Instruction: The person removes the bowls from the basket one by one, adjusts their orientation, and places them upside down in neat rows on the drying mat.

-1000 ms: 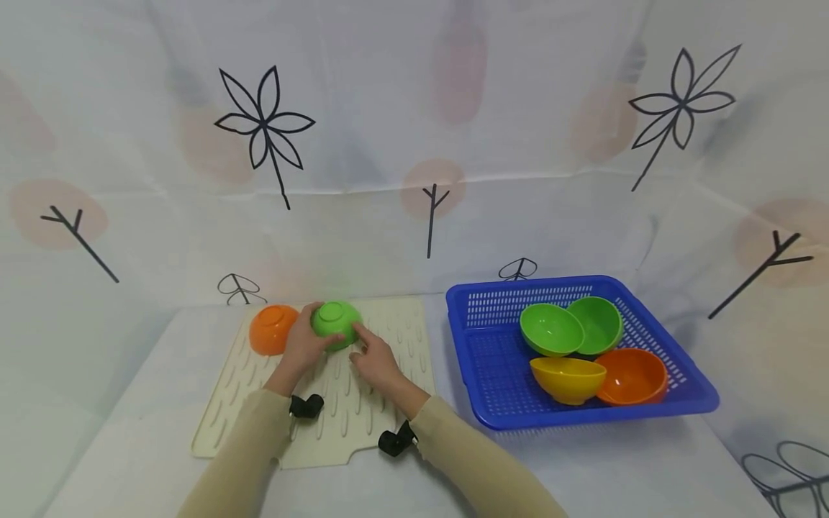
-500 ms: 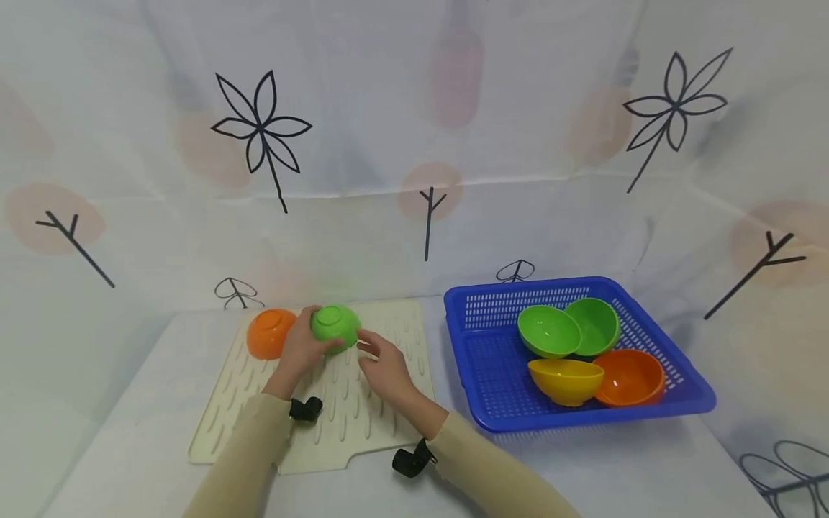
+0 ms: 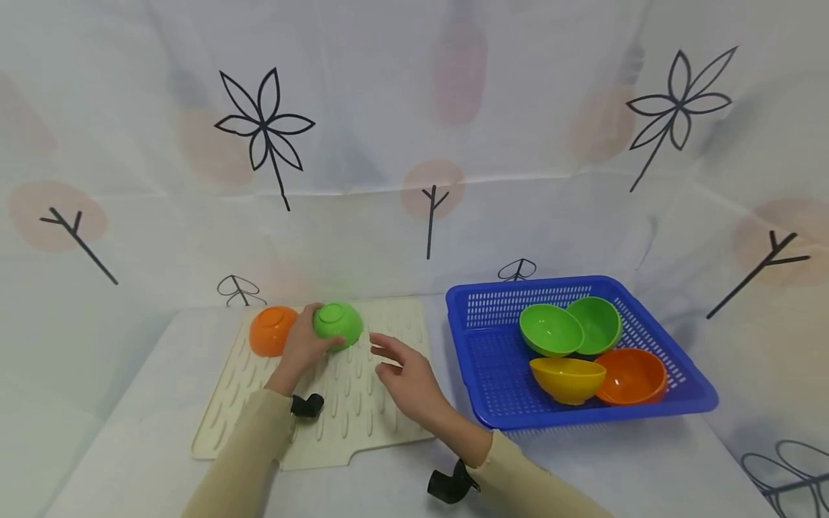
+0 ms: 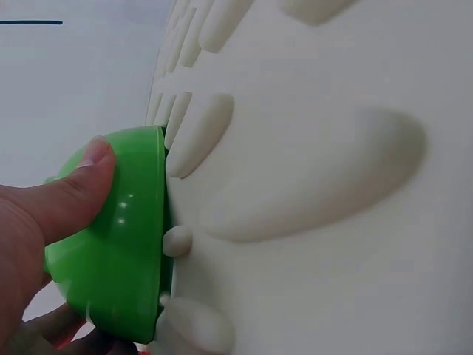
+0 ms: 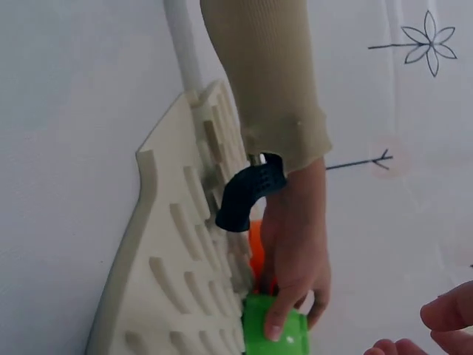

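Note:
A green bowl (image 3: 343, 324) lies upside down on the cream ridged drying mat (image 3: 352, 424). My left hand (image 3: 303, 347) grips it from the left, and in the left wrist view the thumb presses its side while the fingers curl round the far side. The bowl's rim (image 4: 164, 222) meets the mat's ridges. To its left an upside-down orange bowl (image 3: 268, 332) rests on the mat, beside the back of my left hand. My right hand (image 3: 409, 378) hovers over the mat's right part, apart from the bowl, fingers loosely bent and holding nothing.
At the right stands a blue perforated basket (image 3: 482, 374). In it are two green bowls (image 3: 550, 329), a yellow bowl (image 3: 566, 380) and an orange bowl (image 3: 631, 378). A patterned white cloth (image 3: 363, 237) hangs behind the table.
My right hand has left the green bowl and moved right and toward me, its fingers loosening. My left hand stays on the bowl, which has hardly moved.

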